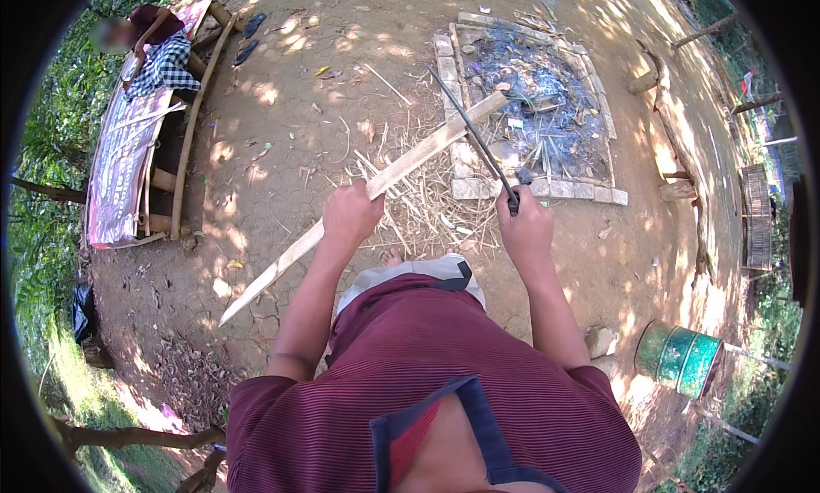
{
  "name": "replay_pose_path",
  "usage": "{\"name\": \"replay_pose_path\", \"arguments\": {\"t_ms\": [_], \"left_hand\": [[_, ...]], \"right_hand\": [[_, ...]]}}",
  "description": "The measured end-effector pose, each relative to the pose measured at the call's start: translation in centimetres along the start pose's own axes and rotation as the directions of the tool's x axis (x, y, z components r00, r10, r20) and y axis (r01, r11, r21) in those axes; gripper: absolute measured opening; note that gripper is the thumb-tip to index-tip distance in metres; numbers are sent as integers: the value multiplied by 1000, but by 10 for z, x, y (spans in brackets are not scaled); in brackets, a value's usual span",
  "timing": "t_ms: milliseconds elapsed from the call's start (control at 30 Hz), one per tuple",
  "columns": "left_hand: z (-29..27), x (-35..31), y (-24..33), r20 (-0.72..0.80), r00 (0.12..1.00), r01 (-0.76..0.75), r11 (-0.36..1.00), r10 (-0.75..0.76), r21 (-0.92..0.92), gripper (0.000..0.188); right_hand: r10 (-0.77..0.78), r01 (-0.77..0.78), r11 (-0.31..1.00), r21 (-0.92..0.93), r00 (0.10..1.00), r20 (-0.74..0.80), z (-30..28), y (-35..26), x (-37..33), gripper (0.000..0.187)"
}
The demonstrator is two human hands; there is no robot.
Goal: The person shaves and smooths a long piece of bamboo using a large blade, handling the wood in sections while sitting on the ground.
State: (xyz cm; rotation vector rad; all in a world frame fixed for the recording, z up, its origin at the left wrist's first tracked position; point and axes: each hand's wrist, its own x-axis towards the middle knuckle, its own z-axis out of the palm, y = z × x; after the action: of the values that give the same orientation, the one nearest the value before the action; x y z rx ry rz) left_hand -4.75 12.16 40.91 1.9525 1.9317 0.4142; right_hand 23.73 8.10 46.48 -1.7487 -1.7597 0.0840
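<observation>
Head view: over cracked earth near brick-edged ashes, left fingers clasp wood, right fingers a knife.

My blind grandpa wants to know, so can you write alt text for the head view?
A person's left hand grips a long pale wooden strip and the right hand a long dark blade, over scattered pale scraps. Ahead lies a brick-edged ash patch.

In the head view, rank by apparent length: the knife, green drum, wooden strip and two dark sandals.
Longest to shortest:
1. Wooden strip
2. Knife
3. Green drum
4. Dark sandals; the two look too alike to rank
</observation>
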Motion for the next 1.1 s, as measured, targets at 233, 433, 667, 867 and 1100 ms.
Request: {"name": "replay_pose_path", "arguments": {"t_ms": [233, 433, 667, 867, 1100], "left_hand": [[-16, -1, -11, -115, 992, 60, 998, -60, -2, 39], [-24, 2, -3, -28, 990, 134, 987, -137, -83, 65], [15, 18, -23, 470, 873, 396, 757, -134, -520, 91], [39, -3, -10, 689, 697, 643, 597, -198, -479, 79], [63, -8, 25, 640, 738, 542, 753, -215, -372, 87]], "right_hand": [[456, -498, 519, 694, 849, 268, 7, -38, 14, 30], [445, -330, 530, 781, 893, 76, -10, -38, 31, 34], [423, -519, 597, 612, 851, 310, 41, -27, 7, 32], [285, -272, 720, 639, 955, 84, 49, -17, 77, 38], [119, -234, 835, 498, 960, 252, 47, 40, 132, 24]]}}
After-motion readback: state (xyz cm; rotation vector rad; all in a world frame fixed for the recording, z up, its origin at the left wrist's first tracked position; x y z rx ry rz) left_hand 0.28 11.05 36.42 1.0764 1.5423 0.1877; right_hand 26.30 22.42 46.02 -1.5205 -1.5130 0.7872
